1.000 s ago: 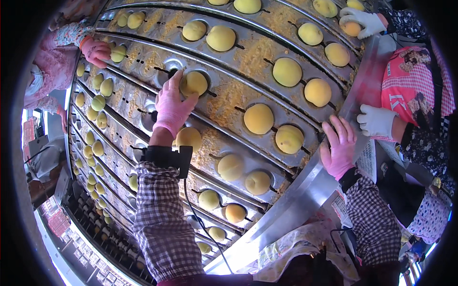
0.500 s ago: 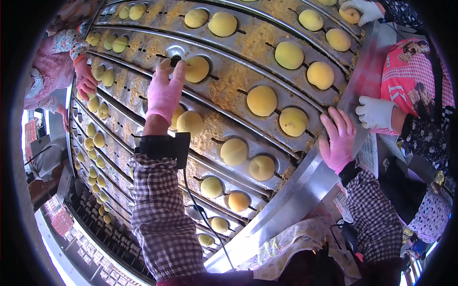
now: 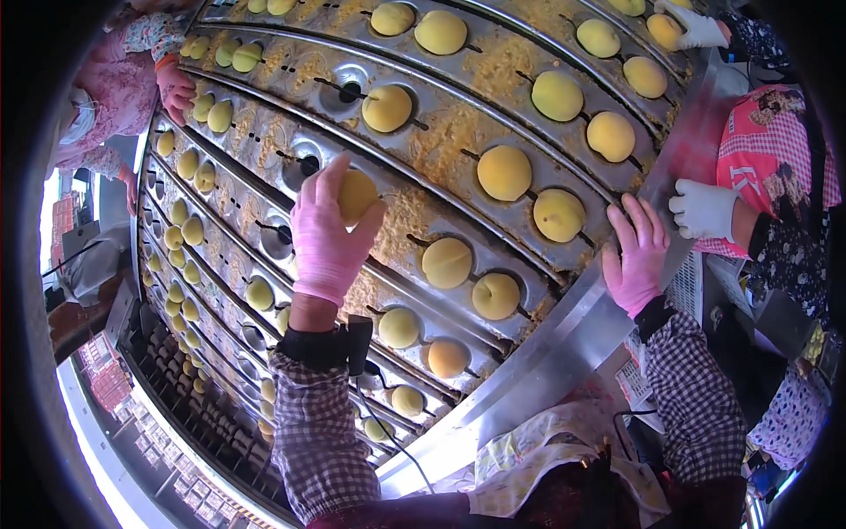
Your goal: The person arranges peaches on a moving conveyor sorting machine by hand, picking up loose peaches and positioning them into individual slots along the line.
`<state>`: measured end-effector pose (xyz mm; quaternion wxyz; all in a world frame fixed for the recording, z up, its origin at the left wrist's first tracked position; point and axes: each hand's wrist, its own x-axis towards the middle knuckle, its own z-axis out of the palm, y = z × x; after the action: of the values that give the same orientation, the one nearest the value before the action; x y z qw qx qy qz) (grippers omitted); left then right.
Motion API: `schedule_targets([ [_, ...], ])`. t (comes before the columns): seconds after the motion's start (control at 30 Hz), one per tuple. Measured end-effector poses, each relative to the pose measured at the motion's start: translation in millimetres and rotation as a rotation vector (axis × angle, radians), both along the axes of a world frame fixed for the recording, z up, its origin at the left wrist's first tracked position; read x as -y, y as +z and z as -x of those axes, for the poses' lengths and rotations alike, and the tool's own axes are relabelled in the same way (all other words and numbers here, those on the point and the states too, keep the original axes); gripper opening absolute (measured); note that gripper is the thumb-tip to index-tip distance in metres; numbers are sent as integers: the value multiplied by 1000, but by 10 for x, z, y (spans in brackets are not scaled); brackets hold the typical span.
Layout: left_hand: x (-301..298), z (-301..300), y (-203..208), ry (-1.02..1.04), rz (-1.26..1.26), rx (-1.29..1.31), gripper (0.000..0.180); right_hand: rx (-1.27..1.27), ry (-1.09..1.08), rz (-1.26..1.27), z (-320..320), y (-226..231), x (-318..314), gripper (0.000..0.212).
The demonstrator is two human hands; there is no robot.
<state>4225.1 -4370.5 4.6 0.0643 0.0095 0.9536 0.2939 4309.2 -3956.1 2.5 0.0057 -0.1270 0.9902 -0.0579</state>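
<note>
My left hand (image 3: 333, 234), in a pink glove, is curled around a yellow peach (image 3: 359, 196) over a metal tray row. Whether that peach is lifted or sits in its cup cannot be told. Just beyond its fingertips is an empty round cup (image 3: 308, 165). In the row behind, another peach (image 3: 386, 108) sits next to an empty cup. My right hand (image 3: 636, 256), also pink-gloved, rests with spread fingers on the tray rows' metal side rail (image 3: 564, 339). A pair of peaches (image 3: 558, 214) lies in cups to its left.
Slanting metal rows hold several yellow and greenish peaches, with pulp smeared between cups. On the right, a co-worker's white-gloved hand (image 3: 705, 210) is near the rail; another white glove (image 3: 696, 28) touches a peach. At far left, a co-worker's pink-gloved hand (image 3: 174, 88) hangs over the rows.
My left hand has moved from the farther row to the nearer one and now grips a peach there. My right hand stays on the rail. The co-worker's left-side hand has lifted off the fruit.
</note>
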Motion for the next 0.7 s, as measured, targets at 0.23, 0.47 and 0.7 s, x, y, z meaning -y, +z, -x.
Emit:
schedule_targets([
  [0.23,872,377,-505,322,167,-211,61,1,19,3,7,-4,58,56],
  [0.47,590,113,-611,319,-109,-182,47,4,3,-26,22,10,10,55],
  [0.7,512,-131,-612,-27,32,-84,80,-11,26,6,48,33,58,54],
])
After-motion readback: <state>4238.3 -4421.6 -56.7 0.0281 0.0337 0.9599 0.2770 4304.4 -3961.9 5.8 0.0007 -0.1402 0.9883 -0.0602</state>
